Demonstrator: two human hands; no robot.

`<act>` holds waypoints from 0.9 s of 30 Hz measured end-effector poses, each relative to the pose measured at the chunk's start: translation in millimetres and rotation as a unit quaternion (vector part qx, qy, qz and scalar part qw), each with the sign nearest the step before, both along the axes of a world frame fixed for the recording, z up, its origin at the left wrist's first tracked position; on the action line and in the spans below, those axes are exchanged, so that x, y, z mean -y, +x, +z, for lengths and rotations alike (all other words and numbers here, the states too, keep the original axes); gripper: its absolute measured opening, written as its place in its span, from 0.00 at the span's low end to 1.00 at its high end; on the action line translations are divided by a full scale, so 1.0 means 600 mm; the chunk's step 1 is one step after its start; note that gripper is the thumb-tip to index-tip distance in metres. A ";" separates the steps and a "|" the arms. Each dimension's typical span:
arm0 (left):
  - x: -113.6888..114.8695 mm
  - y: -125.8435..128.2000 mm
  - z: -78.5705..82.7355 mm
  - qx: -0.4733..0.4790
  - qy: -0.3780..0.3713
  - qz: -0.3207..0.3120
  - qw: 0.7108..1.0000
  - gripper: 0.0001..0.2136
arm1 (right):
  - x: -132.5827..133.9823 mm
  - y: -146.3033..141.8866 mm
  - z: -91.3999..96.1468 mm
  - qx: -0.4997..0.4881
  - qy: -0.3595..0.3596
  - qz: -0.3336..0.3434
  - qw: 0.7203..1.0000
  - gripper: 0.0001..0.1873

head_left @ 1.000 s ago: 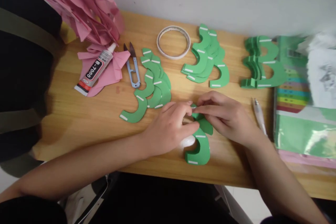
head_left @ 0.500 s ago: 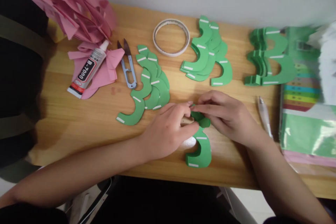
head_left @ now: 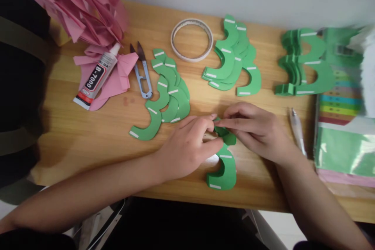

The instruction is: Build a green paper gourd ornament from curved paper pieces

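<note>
Near the front of the table lies a stack of wavy green paper cutouts (head_left: 230,170) with white tape strips on its curves. My left hand (head_left: 189,148) curls over its upper left side, thumb and fingers bent onto the green paper. From the right, my right hand (head_left: 259,131) pinches the upper end of the top cutout, its fingertips close to those of my left hand. My fingers hide most of that upper end. Left of my hands, more taped green cutouts (head_left: 174,103) lie overlapping; another pile (head_left: 231,64) sits behind them.
A roll of tape (head_left: 210,43) lies at the back, with blue-handled thread snips (head_left: 146,82) left of it. A B-7000 glue tube (head_left: 96,76) rests on pink paper (head_left: 125,68). To the right are another green stack (head_left: 325,72), a pen (head_left: 297,131) and plastic-wrapped paper (head_left: 340,148).
My hands keep almost the same hold on the green paper cutout. The whole view has shifted slightly; nothing else has visibly moved.
</note>
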State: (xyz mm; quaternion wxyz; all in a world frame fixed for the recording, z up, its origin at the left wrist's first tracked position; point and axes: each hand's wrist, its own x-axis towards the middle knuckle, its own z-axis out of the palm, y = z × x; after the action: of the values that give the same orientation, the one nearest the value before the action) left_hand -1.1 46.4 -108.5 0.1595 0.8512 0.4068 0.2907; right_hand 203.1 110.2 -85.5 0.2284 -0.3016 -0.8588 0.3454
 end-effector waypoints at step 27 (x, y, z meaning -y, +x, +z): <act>-0.001 -0.002 0.002 -0.001 -0.024 -0.001 1.000 0.06 | 0.001 0.001 -0.006 0.017 0.039 0.004 0.999 0.14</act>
State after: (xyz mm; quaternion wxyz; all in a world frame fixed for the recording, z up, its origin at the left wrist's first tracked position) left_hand -2.1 46.8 -107.3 0.1796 0.8479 0.4131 0.2796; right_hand 203.4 109.5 -89.3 0.2238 -0.2948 -0.8766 0.3076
